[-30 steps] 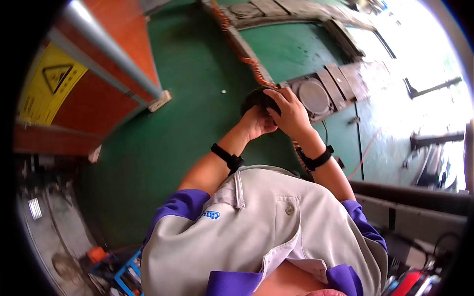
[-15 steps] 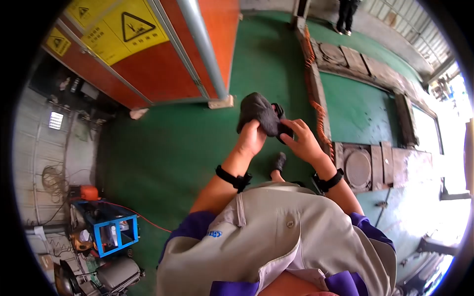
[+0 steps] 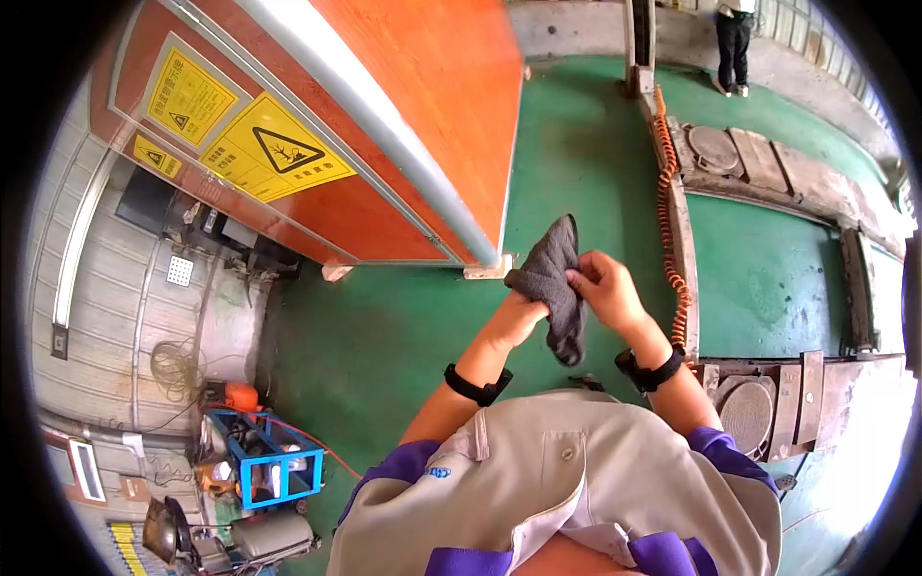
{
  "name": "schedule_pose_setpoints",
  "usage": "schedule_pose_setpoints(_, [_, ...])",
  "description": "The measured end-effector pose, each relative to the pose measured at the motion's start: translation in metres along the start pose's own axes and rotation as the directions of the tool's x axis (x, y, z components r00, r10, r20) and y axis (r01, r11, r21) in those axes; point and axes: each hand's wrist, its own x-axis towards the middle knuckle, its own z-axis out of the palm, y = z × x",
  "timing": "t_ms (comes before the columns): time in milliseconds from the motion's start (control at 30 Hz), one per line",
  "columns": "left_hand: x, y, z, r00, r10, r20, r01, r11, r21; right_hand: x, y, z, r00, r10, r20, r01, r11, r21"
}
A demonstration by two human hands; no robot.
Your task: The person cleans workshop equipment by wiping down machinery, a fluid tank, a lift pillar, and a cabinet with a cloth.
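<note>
A dark grey cloth item [image 3: 555, 288], which looks like a cap or glove, hangs in front of my chest, between both hands. My left hand [image 3: 520, 317] is under its left side, with the fingers mostly hidden by the fabric. Pinching the cloth's right edge is my right hand [image 3: 607, 291], thumb and index finger together. Black bands circle both wrists.
A tall orange cabinet [image 3: 432, 86] with yellow warning labels stands ahead on the left. To the right lies a lift frame [image 3: 684, 250] with an orange coiled hose [image 3: 666, 182]. A blue cart [image 3: 252, 480] is at lower left. Another person's legs [image 3: 733, 53] show at upper right.
The view has swung so the cabinet fills more of the upper left. The dark cloth has opened out and hangs longer, and my right hand now pinches its edge.
</note>
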Motion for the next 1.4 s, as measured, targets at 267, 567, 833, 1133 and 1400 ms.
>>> schedule_pose_setpoints(267, [0.061, 0.031, -0.023, 0.984, 0.132, -0.116, -0.096, 0.958, 0.272, 0.065, 0.016, -0.015, 0.998, -0.062, -0.018, 0.062, 0.998, -0.015])
schedule_pose_setpoints(567, [0.107, 0.076, -0.110, 0.921, -0.208, -0.330, 0.310, 0.904, 0.293, 0.168, 0.014, 0.003, 0.999, -0.035, -0.006, 0.035, 0.996, 0.088])
schedule_pose_setpoints(833, [0.165, 0.055, -0.231, 0.791, 0.059, -0.609, 0.037, 0.989, 0.144, 0.307, 0.063, 0.020, 0.978, -0.171, -0.116, 0.167, 0.985, -0.044])
schedule_pose_setpoints(1133, [0.196, 0.131, -0.318, 0.586, 0.401, -0.705, -0.284, 0.916, 0.285, 0.446, 0.043, 0.113, 0.964, -0.118, 0.239, 0.060, 0.970, 0.237])
schedule_pose_setpoints(1400, [0.217, 0.204, -0.329, 0.326, 0.779, -0.536, -0.618, 0.604, 0.503, 0.529, -0.025, 0.179, 0.894, -0.416, 0.166, 0.350, 0.881, 0.320])
